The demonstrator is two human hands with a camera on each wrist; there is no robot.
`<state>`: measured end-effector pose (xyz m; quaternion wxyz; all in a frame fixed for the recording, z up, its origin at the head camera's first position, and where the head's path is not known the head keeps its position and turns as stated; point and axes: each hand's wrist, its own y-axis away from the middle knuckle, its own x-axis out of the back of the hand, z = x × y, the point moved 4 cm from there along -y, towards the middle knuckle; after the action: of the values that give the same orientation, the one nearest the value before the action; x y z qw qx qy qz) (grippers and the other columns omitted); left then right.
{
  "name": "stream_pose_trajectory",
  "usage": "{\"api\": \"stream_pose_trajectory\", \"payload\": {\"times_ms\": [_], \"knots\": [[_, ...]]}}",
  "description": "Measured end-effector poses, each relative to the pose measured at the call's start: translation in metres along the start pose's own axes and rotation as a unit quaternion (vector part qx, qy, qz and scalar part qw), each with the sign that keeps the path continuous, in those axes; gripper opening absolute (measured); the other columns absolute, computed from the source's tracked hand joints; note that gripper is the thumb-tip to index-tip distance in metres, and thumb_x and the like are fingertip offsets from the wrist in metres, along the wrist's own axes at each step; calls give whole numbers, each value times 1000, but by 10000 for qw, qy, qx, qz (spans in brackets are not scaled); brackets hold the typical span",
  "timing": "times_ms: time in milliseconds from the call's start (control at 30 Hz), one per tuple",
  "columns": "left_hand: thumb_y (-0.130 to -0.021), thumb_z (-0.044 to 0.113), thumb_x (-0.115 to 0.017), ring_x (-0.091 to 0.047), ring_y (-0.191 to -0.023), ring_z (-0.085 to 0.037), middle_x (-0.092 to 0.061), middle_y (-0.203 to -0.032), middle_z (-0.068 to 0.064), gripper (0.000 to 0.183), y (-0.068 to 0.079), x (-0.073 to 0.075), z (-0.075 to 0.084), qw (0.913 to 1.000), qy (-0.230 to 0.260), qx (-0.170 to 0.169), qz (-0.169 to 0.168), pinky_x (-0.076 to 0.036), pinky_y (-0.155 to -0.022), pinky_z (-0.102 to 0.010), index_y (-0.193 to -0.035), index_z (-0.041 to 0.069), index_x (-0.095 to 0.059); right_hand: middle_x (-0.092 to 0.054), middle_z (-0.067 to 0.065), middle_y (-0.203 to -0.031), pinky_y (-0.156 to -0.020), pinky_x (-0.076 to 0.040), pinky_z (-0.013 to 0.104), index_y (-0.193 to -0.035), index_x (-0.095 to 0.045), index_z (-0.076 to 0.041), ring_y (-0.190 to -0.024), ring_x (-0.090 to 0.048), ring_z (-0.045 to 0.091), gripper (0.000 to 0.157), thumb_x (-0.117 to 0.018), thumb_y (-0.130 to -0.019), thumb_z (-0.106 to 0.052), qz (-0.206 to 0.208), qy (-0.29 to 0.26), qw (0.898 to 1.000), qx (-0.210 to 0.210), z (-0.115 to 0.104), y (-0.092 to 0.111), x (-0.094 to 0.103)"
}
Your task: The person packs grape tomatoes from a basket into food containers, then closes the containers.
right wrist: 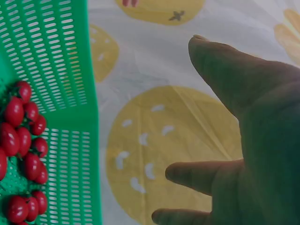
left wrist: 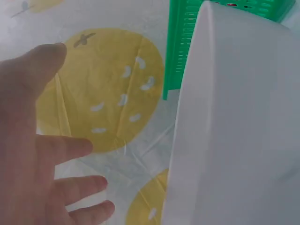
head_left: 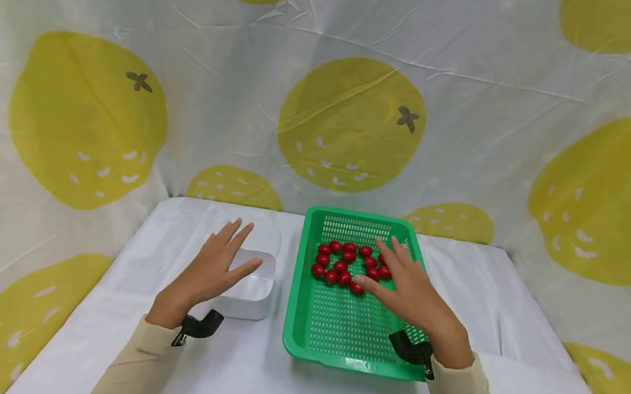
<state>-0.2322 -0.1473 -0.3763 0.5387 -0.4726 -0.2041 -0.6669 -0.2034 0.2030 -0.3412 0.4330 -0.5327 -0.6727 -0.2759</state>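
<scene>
In the head view a green perforated basket (head_left: pixel 362 336) holds several red cherry tomatoes (head_left: pixel 345 278), grouped toward its far half. My right hand (head_left: pixel 409 291) hovers above the basket's right side with fingers spread, holding nothing. To the left, a white rectangular container (head_left: pixel 245 308) stands on the table, its inside visible and part of it behind my left hand (head_left: pixel 210 272). That hand hangs over the container with spread fingers, gripping nothing. The left wrist view has the container's pale wall (left wrist: pixel 248 112) beside the fingers. In the right wrist view, tomatoes (right wrist: pixel 14 111) lie left of the fingers.
White cloth covers the table (head_left: pixel 242 366). A curtain (head_left: pixel 224 97) printed with large yellow lemons rises behind it and at both sides. A whitish translucent piece, perhaps a lid (head_left: pixel 265 237), lies behind the white container. Each wrist wears a black mount (head_left: pixel 201 325).
</scene>
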Motion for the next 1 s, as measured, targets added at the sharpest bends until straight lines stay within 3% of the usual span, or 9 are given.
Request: {"api": "stream_pose_trajectory", "payload": {"times_ms": [233, 400, 567, 700, 800, 933, 1000], "knots": [[-94, 46, -57, -25, -142, -32, -26, -157, -7, 67, -1, -9, -23, 9924, 1152, -196, 376, -27, -106, -63, -150, 18, -33, -38, 14, -150, -97, -40, 61, -148, -38, -19, -134, -39, 39, 77, -62, -86, -58, -269, -581, 9977, 210, 14, -19, 4], [-96, 31, -59, -32, -139, -31, -37, -151, -9, 57, 3, -19, -41, 9784, 1928, -222, 720, -29, -109, -57, -146, 12, -40, -49, 17, -141, -94, -46, 56, -142, -49, -16, -125, -50, 39, 64, -62, -89, -50, -401, -1071, 9934, 70, 28, -28, 0], [-101, 22, -50, -32, -139, -34, -38, -149, -14, 49, 10, -25, -54, 9517, 2991, 64, 694, -28, -110, -52, -146, 7, -38, -55, 15, -135, -90, -50, 48, -138, -52, -14, -122, -53, 35, 59, -62, -90, -48, -561, -1617, 9851, -168, 40, -35, -5], [-103, 26, -45, -35, -138, -30, -40, -149, -10, 45, 13, -40, -72, 9268, 3673, 271, 730, -34, -108, -26, -146, 11, -39, -56, 14, -134, -86, -53, 42, -136, -55, -13, -119, -55, 34, 57, -63, -90, -46, -664, -1901, 9791, -292, 45, -38, -8], [-103, 26, -44, -38, -136, -25, -40, -148, -10, 44, 18, -44, -76, 9050, 4150, 458, 821, -37, -100, -14, -145, 12, -40, -56, 14, -134, -86, -53, 43, -134, -57, -13, -118, -55, 33, 54, -64, -90, -44, -701, -2011, 9766, -298, 48, -42, -12], [-103, 24, -43, -42, -131, -14, -37, -150, -10, 44, 26, -49, -79, 8798, 4626, 611, 912, -41, -96, -16, -146, 11, -40, -56, 17, -134, -89, -51, 46, -132, -59, -10, -119, -55, 34, 51, -64, -91, -39, -762, -2103, 9744, -219, 51, -47, -18], [-103, 22, -42, -44, -127, -10, -35, -151, -11, 44, 30, -51, -80, 8727, 4766, 570, 894, -42, -96, -17, -145, 10, -40, -56, 18, -133, -90, -51, 47, -131, -59, -7, -120, -54, 35, 49, -64, -92, -36, -806, -2146, 9732, -200, 53, -49, -21]]}}
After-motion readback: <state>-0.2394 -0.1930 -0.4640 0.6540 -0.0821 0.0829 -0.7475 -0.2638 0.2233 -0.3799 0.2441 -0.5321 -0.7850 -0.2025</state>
